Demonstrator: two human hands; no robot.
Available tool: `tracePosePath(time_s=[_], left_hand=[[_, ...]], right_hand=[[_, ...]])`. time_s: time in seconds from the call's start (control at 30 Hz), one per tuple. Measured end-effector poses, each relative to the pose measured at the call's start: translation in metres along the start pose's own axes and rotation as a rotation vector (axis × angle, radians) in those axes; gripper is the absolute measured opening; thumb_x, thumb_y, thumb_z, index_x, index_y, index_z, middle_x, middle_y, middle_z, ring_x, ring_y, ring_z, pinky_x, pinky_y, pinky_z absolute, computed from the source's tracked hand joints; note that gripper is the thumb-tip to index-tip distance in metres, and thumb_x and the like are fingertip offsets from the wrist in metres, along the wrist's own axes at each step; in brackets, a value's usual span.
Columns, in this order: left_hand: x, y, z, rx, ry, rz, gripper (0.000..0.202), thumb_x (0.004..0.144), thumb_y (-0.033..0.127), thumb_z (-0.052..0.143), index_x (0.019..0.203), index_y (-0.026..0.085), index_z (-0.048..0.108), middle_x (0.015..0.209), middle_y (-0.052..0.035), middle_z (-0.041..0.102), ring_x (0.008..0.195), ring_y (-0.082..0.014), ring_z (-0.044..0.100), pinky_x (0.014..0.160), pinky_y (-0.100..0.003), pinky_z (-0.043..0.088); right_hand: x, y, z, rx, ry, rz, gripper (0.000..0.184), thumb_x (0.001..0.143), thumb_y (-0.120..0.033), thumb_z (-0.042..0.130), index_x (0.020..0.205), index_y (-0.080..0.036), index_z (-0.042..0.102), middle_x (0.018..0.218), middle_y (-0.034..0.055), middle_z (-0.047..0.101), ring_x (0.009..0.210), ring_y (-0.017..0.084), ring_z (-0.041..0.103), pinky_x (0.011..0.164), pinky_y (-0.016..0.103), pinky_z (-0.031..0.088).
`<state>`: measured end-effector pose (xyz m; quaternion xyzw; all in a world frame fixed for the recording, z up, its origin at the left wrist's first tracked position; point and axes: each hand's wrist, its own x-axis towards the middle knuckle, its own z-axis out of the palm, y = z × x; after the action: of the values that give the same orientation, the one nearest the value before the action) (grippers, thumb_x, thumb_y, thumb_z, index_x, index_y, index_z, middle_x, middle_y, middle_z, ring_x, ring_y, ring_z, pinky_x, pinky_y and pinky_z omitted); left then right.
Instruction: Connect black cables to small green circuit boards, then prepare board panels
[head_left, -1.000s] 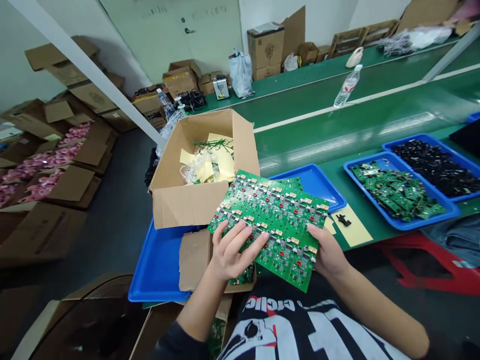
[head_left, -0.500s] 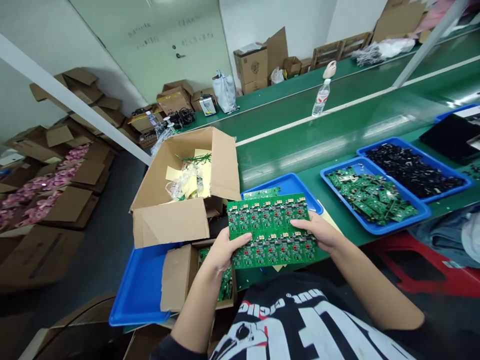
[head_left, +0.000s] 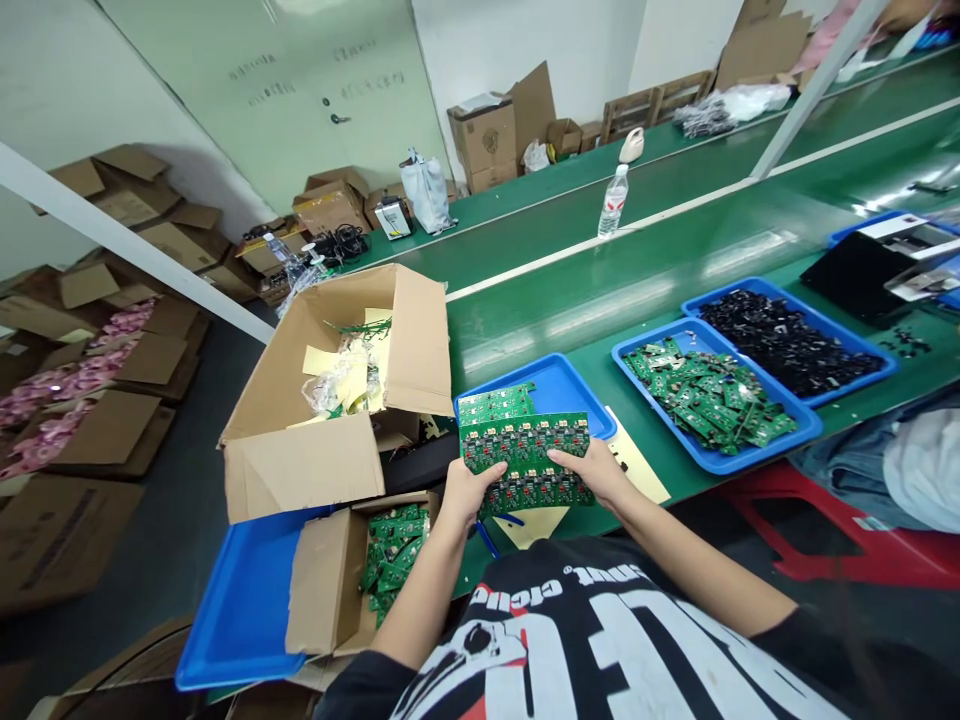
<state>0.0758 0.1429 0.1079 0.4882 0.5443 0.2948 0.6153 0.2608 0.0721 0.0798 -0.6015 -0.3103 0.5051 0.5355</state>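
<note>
A green panel of circuit boards (head_left: 529, 455) is gripped at both ends, low over the table edge. My left hand (head_left: 466, 490) clamps its left end with the thumb on top. My right hand (head_left: 592, 468) grips its right end, fingers over the top face. Behind the panel another green board (head_left: 495, 403) lies in a small blue tray (head_left: 562, 385). Just below my left hand, a small cardboard box (head_left: 330, 590) holds several more green boards (head_left: 390, 550).
A large open carton (head_left: 307, 465) with yellow papers and plastic bags sits left on a blue tray (head_left: 225, 620). Blue trays to the right hold green boards (head_left: 705, 395) and black parts (head_left: 787, 340). A water bottle (head_left: 613, 202) stands on the conveyor. Cartons cover the floor left.
The panel came down from in front of the camera to the table edge by the small blue tray. My left hand went from flat fingers on it to a grip on its left end.
</note>
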Motion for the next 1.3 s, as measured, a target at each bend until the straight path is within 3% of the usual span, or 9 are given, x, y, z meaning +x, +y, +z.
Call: tracePosePath(time_s=[0.17,0.4,0.77,1.03,1.17,1.3], left_hand=[[-0.003,-0.017,0.002,0.04,0.075,0.009,0.033,0.053,0.024,0.075,0.082,0.011,0.067,0.088,-0.0104,0.07,0.083,-0.0259,0.065,0.077,-0.037,0.05],[-0.024,-0.038,0.002,0.155,0.196,-0.035,0.026,0.056,0.023,0.071,0.079,0.011,0.068,0.086,-0.0106,0.071,0.08,-0.0265,0.066,0.074,-0.038,0.051],[-0.046,-0.049,0.006,0.321,0.277,-0.028,0.015,0.058,0.02,0.069,0.072,0.015,0.068,0.081,-0.0083,0.071,0.08,-0.0256,0.065,0.076,-0.037,0.05],[-0.046,-0.052,0.006,0.327,0.211,0.024,0.02,0.061,0.023,0.067,0.078,0.012,0.067,0.085,-0.0112,0.071,0.081,-0.0274,0.065,0.077,-0.041,0.049],[-0.031,-0.036,0.006,0.28,0.075,0.102,0.029,0.062,0.026,0.069,0.086,0.011,0.065,0.089,-0.0108,0.07,0.08,-0.025,0.066,0.072,-0.037,0.052],[-0.018,-0.011,0.004,0.294,-0.004,0.252,0.03,0.063,0.031,0.069,0.086,0.012,0.065,0.088,-0.0103,0.07,0.08,-0.0251,0.066,0.072,-0.038,0.052]], right_hand=[[0.006,0.014,0.003,-0.09,0.019,-0.007,0.038,0.062,-0.038,0.067,0.091,-0.014,0.064,0.099,0.0114,0.067,0.092,0.028,0.062,0.084,0.043,0.046],[-0.004,0.029,0.007,-0.157,0.0,0.029,0.037,0.063,-0.036,0.065,0.092,-0.013,0.063,0.096,0.0111,0.068,0.089,0.027,0.063,0.081,0.042,0.047],[-0.026,0.045,0.006,-0.267,0.035,0.023,0.038,0.065,-0.037,0.063,0.094,-0.013,0.064,0.095,0.0122,0.068,0.092,0.029,0.061,0.081,0.042,0.046],[-0.028,0.05,0.002,-0.174,0.036,0.052,0.038,0.063,-0.037,0.067,0.092,-0.013,0.064,0.098,0.0125,0.067,0.093,0.029,0.061,0.084,0.044,0.045],[-0.016,0.034,-0.006,0.042,-0.068,0.123,0.043,0.059,-0.035,0.071,0.097,-0.015,0.062,0.099,0.0098,0.067,0.092,0.027,0.062,0.083,0.042,0.047],[0.0,0.007,-0.025,0.192,-0.178,0.127,0.051,0.056,-0.028,0.074,0.104,-0.019,0.059,0.107,0.0077,0.064,0.1,0.026,0.058,0.091,0.042,0.041]])
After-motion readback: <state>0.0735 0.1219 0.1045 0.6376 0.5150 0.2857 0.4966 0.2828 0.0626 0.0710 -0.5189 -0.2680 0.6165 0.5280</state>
